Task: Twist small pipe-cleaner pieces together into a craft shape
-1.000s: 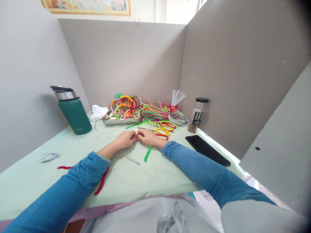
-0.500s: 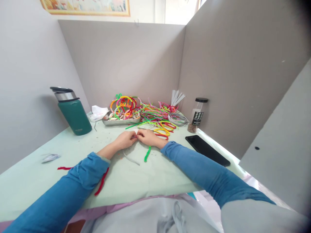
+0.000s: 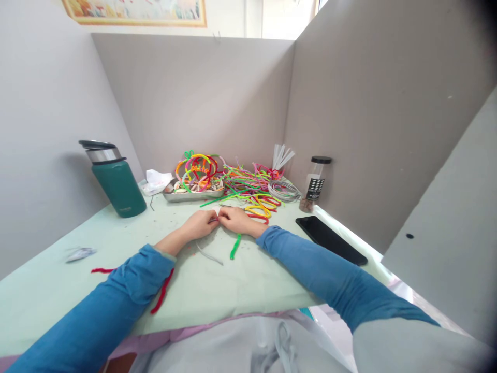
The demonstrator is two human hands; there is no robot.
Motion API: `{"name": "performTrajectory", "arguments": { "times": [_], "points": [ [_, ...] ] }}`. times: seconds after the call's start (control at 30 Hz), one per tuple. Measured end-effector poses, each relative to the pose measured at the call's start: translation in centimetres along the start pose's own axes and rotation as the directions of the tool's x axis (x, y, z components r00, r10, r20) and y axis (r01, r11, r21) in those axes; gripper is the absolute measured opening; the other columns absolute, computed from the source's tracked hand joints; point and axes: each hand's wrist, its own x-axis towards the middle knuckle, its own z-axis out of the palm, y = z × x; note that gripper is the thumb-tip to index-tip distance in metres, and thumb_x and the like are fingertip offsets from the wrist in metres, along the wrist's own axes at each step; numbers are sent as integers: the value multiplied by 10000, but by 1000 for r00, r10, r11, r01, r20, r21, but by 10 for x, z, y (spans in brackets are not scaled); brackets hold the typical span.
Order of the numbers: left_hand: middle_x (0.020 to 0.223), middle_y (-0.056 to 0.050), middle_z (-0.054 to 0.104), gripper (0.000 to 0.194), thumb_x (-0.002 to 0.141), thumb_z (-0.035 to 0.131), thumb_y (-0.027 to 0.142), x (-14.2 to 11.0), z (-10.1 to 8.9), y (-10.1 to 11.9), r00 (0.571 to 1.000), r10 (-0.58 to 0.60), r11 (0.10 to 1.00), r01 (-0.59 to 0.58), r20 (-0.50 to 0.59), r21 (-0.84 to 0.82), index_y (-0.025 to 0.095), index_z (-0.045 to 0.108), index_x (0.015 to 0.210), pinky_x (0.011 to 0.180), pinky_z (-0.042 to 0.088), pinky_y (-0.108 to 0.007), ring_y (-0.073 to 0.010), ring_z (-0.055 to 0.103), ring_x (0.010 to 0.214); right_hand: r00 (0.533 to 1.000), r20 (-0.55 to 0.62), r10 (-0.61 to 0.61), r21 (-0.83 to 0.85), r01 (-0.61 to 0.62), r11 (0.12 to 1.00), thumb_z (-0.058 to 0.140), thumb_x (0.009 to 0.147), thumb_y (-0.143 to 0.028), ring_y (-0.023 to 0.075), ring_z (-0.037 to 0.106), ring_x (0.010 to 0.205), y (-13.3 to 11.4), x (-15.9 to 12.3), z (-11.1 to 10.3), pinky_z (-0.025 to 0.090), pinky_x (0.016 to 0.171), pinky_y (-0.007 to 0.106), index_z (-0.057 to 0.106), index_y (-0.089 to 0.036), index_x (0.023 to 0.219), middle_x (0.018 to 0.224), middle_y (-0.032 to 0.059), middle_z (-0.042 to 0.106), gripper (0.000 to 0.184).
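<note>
Black btl label (image 3: pixel 314 188) illegible; L hand (image 3: pixel 200 224), R hand (image 3: pixel 234 220) pinch pink bit (image 3: pixel 216 219).

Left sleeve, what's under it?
Red fuzzy lengths poke out on both sides of the left sleeve; the stretch between is covered, so I can't tell whether they're one piece.

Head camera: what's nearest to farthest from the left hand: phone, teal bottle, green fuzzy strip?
From the left hand:
1. Green fuzzy strip, to its right
2. Teal bottle, off to the left
3. Phone, far right
</note>
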Motion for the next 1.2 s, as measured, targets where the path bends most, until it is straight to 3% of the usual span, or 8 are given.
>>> {"name": "performTrajectory", "arguments": {
  "times": [0.8, 1.2],
  "points": [
    [791, -50, 668, 203, 826, 454, 304, 0, 2, -2, 1000, 14, 1000, -14, -7, -15, 173, 607, 856, 640, 371, -258, -174, 573, 712, 1000, 6, 0, -21, 0, 1000, 488, 816, -216, 119, 460, 643, -3, 0, -2, 294, 598, 223, 567, -163, 764, 714, 3, 574, 109],
    [698, -44, 637, 200, 816, 458, 267, 0, -1, 2, 999, -38, 998, 36, -29, -44, 159, 618, 764, 589, 324, -252, -163, 535, 646, 1000, 3, 6, -17, -5, 1000, 495, 811, -204, 123, 450, 641, -2, 1, 0, 287, 600, 228, 582, -162, 769, 711, 4, 578, 106]
  ]
}}
